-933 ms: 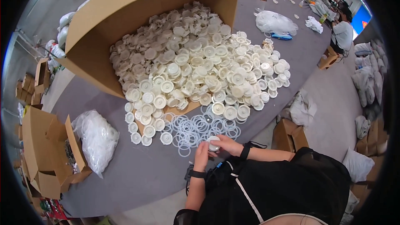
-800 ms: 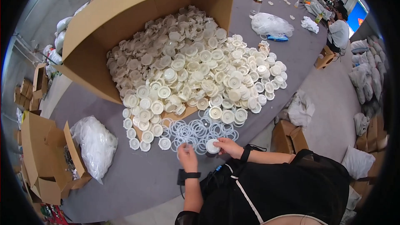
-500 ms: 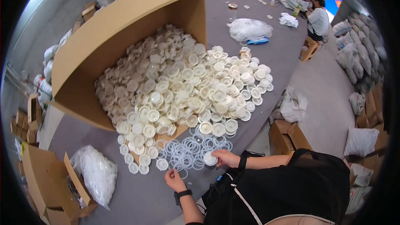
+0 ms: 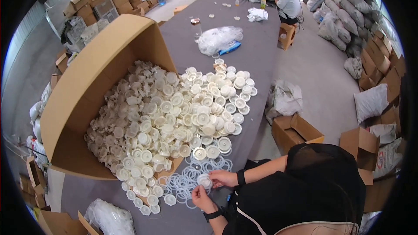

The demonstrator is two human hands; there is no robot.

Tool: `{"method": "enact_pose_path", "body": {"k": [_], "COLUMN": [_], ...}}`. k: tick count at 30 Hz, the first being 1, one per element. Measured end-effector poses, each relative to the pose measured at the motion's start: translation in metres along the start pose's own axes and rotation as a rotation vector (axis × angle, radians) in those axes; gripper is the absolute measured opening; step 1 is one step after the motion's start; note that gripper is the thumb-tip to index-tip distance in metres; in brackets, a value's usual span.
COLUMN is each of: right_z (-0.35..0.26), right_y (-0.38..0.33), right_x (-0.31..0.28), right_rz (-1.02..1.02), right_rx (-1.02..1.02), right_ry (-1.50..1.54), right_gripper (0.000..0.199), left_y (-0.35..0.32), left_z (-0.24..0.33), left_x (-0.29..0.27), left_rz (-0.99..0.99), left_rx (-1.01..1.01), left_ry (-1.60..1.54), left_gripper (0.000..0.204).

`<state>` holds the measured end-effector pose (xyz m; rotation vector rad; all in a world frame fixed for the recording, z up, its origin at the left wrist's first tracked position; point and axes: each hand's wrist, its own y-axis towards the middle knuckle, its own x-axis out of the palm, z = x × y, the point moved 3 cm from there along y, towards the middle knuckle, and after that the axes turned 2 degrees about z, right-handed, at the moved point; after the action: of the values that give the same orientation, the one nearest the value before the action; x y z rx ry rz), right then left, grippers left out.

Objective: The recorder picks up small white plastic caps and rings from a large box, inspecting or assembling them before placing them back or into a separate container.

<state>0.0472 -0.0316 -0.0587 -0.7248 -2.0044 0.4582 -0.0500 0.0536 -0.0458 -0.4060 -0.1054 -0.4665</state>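
Observation:
My right hand pinches a round white plastic cap by its right side, just above a loose heap of thin translucent rings. At the cap's near edge are the closed fingertips of my left hand. Whether they grip the cap or a ring against it is too small to make out. Beyond the rings, a large pile of similar white caps spills from a tipped cardboard box onto the grey-covered table. A few single caps lie left of the rings.
A clear plastic bag with a blue packet and a jar stand farther up the table. Another stuffed bag lies near left. Beside the table on the right is an open carton. A person sits at the far end.
My left hand has moved up and right from the edge of the rings to the cap in my right hand. The whole view has turned, so the table appears shifted left and lower.

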Motion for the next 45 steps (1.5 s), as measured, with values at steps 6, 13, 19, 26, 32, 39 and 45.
{"method": "enact_pose_path", "body": {"k": [6,13,19,26,32,39,45], "right_z": [-0.005,-0.027,-0.022,-0.018,-0.022,-0.021,-0.013], "right_y": [-0.002,-0.018,-0.021,-0.016,-0.018,-0.023,-0.02], "right_x": [0.004,0.026,0.026,0.022,0.029,0.031,0.02], "right_rz": [-0.193,-0.153,-0.158,-0.137,-0.123,-0.142,-0.212], "right_rx": [0.005,-0.006,-0.057,-0.067,-0.095,0.029,0.217], "right_ry": [0.052,0.059,-0.034,-0.027,0.001,-0.163,-0.303], "right_gripper": [0.016,0.018,0.032,0.021,0.024,0.032,0.034], "left_y": [0.004,0.004,-0.003,-0.003,-0.002,0.0,0.009], "left_z": [0.015,0.017,0.021,0.022,0.017,0.022,0.005], "left_x": [0.003,0.01,0.02,0.022,0.018,0.01,0.001], "left_rz": [0.057,0.007,0.016,-0.048,-0.251,-0.173,-0.328], "left_rx": [0.06,-0.014,-0.053,-0.191,-0.388,-0.466,-0.464], "left_ry": [0.036,-0.22,-0.248,-0.418,-0.617,-0.285,-0.083], "left_gripper": [0.008,0.005,0.005,0.016,0.014,0.019,0.014]}}
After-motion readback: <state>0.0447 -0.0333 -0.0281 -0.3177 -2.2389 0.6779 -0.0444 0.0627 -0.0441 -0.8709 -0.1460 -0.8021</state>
